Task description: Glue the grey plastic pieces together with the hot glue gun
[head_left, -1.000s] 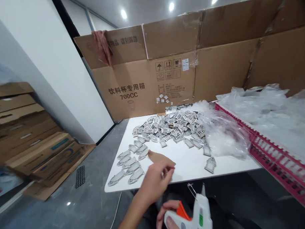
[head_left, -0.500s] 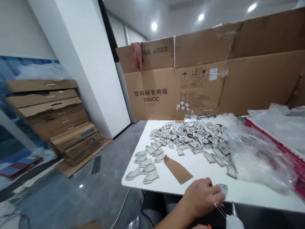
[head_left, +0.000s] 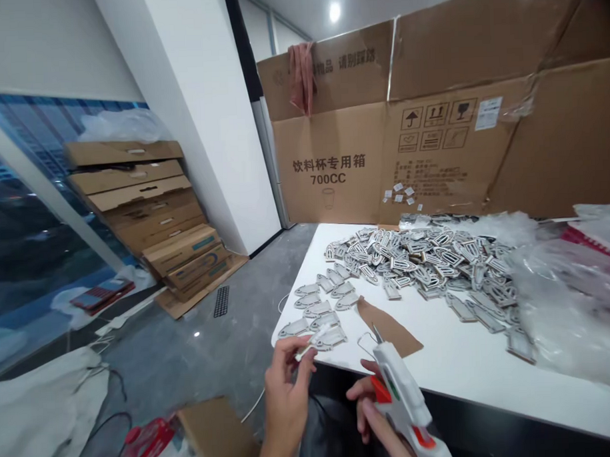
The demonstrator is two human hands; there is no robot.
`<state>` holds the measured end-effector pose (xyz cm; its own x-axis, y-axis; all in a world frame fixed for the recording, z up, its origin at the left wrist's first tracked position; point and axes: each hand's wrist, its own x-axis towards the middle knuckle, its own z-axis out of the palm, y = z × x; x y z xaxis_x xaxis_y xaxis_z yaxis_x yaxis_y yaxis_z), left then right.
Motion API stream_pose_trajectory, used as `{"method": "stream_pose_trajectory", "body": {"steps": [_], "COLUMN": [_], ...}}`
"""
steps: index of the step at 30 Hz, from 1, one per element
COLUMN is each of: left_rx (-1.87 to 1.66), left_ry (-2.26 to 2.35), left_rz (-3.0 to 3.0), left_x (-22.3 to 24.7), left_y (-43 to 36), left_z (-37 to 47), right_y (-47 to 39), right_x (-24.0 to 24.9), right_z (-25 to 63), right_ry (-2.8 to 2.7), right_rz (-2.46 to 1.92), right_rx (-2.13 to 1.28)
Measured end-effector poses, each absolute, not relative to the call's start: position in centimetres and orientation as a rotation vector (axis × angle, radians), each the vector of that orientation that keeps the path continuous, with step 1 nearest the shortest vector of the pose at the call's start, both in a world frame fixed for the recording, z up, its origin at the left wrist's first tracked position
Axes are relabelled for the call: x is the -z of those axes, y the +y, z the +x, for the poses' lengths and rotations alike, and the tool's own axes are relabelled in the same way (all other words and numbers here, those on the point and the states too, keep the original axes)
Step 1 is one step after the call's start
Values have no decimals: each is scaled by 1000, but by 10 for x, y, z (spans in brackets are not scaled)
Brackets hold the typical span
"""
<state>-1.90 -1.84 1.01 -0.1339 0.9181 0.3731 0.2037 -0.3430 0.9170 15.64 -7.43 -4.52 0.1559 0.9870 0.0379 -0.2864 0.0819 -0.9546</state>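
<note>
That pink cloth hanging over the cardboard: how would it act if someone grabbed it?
The pink cloth would probably flop, since it hangs in soft folds. Draped over the top edge of the cardboard wall, it would likely slide off with a light pull.

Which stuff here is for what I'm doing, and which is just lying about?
Seemingly in the job:
glue gun, in the right hand
grey piece, in the left hand
rows of similar pieces
heaped pieces

Apparently just lying about:
reddish cloth
black grid on the floor
stacked boxes
</note>
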Motion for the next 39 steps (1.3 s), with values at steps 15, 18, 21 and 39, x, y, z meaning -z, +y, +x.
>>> {"method": "stream_pose_trajectory", "body": {"steps": [15,18,21,39], "left_rx": [-1610,-1672,-1659,-1689], "left_ry": [1118,1185,1203,1459], "left_rz": [922,1078,1142,1100], "left_x": [-40,-45,-48,-55], "left_y": [-2,-2,-8,-23], "left_z": [-31,-26,-21,-20], "right_y": [-23,-26,-38,-50], "right_x": [-48,-35,-16,5], "right_z": [139,139,138,121], "right_ry": [-1266,-1245,-1162,-1300], "right_rz": [-1101,-1030,-953,-1060], "right_rx": [-1214,-1170,-1217,-1053]}}
